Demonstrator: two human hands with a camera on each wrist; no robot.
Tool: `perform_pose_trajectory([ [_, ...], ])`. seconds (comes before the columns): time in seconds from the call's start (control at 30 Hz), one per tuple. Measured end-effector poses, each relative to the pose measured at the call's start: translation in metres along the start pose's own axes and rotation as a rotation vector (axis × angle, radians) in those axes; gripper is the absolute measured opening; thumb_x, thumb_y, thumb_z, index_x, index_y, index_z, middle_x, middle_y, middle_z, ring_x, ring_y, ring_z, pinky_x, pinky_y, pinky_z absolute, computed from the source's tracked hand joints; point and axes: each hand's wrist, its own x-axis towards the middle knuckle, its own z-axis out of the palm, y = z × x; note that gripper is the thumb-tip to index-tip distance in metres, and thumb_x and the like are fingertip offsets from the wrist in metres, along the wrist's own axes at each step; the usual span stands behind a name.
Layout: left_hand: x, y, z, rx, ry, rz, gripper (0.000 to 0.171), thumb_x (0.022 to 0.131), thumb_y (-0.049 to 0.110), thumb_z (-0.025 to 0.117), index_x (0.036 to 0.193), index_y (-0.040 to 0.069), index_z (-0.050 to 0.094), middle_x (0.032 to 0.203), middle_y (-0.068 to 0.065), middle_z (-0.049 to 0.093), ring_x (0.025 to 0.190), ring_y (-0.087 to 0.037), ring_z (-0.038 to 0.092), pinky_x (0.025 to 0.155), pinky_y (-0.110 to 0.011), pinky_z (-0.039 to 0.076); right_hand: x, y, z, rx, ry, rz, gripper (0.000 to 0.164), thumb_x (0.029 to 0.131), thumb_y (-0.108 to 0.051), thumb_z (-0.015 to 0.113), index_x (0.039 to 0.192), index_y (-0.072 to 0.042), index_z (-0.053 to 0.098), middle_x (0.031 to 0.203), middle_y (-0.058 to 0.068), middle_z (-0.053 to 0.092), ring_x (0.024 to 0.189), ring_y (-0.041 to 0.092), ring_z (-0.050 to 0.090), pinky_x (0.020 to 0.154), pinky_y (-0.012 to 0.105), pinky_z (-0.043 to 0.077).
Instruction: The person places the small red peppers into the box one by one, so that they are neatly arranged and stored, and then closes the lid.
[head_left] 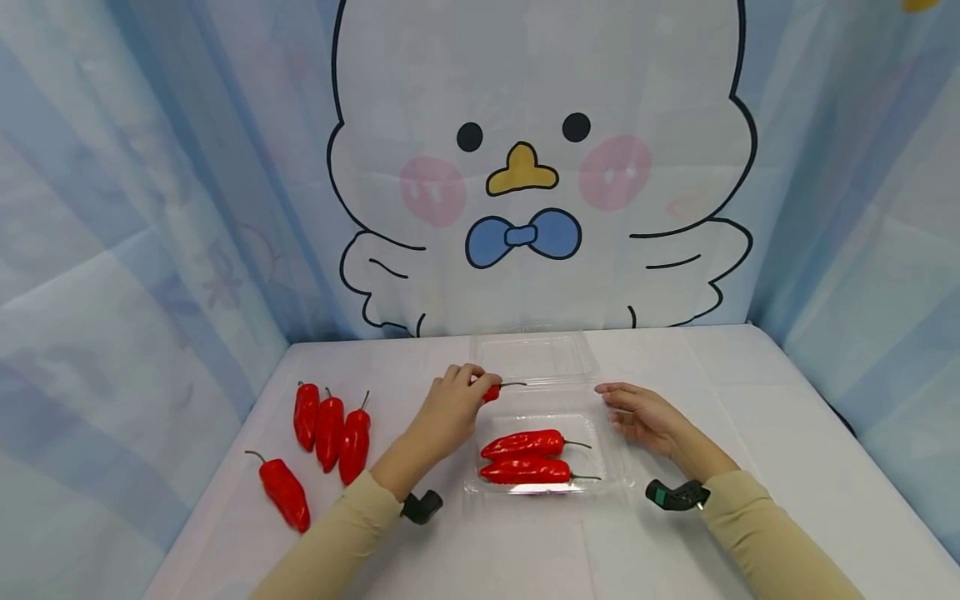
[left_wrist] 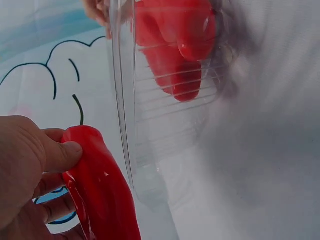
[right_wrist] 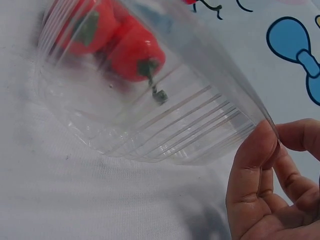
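Observation:
My left hand (head_left: 447,406) pinches a red pepper (left_wrist: 102,180) near its stem end, between thumb and fingers. It holds the pepper over the back left of a clear plastic box (head_left: 551,490); in the head view most of this pepper is hidden behind the hand. Two red peppers, an upper one (head_left: 525,444) and a lower one (head_left: 525,472), lie side by side in the box, stems to the right. At the box's right back corner, my right hand (head_left: 643,419) pinches the thin rim (right_wrist: 245,92) between thumb and finger.
The box's clear lid (head_left: 532,357) lies folded open toward the back wall. On the left of the white table (head_left: 750,400) lie several more red peppers (head_left: 330,429), one (head_left: 285,493) nearer the front. Printed curtains (head_left: 150,275) stand around the table.

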Motion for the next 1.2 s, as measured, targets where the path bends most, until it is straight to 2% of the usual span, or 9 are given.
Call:
perform_pose_trajectory([
  [0.33, 0.009, 0.011, 0.001, 0.046, -0.066, 0.037, 0.048, 0.092, 0.012, 0.077, 0.135, 0.026, 0.062, 0.13, -0.007, 0.064, 0.118, -0.027, 0.059, 0.094, -0.041, 0.056, 0.0, -0.001, 0.001, -0.036, -0.005, -0.005, 0.033, 0.105, -0.02, 0.061, 0.135, -0.007, 0.059, 0.112, 0.002, 0.054, 0.077, 0.008, 0.058, 0.068, 0.017, 0.056],
  [0.53, 0.014, 0.017, -0.002, 0.067, -0.081, 0.068, 0.049, 0.091, 0.012, 0.079, 0.135, 0.025, 0.063, 0.13, -0.006, 0.063, 0.118, -0.026, 0.058, 0.096, -0.041, 0.056, -0.001, -0.002, 0.001, -0.038, -0.002, -0.007, 0.029, 0.104, -0.021, 0.062, 0.131, -0.01, 0.061, 0.111, 0.001, 0.054, 0.077, 0.008, 0.058, 0.068, 0.018, 0.057],
  [0.8, 0.022, 0.024, 0.0, 0.132, -0.154, 0.111, 0.061, 0.083, 0.016, 0.087, 0.137, 0.026, 0.062, 0.132, -0.004, 0.063, 0.121, -0.024, 0.058, 0.099, -0.041, 0.056, -0.002, -0.002, 0.002, -0.049, 0.002, -0.012, 0.028, 0.104, -0.021, 0.061, 0.13, -0.01, 0.061, 0.11, 0.001, 0.054, 0.077, 0.008, 0.058, 0.068, 0.017, 0.057],
  [1.2, 0.034, 0.033, 0.002, 0.143, -0.215, 0.167, 0.052, 0.087, 0.017, 0.083, 0.134, 0.028, 0.063, 0.128, -0.001, 0.064, 0.116, -0.021, 0.058, 0.094, -0.037, 0.056, -0.002, 0.0, 0.001, -0.09, 0.001, -0.032, 0.032, 0.106, -0.023, 0.059, 0.133, -0.008, 0.059, 0.11, 0.002, 0.055, 0.076, 0.008, 0.059, 0.069, 0.017, 0.057],
])
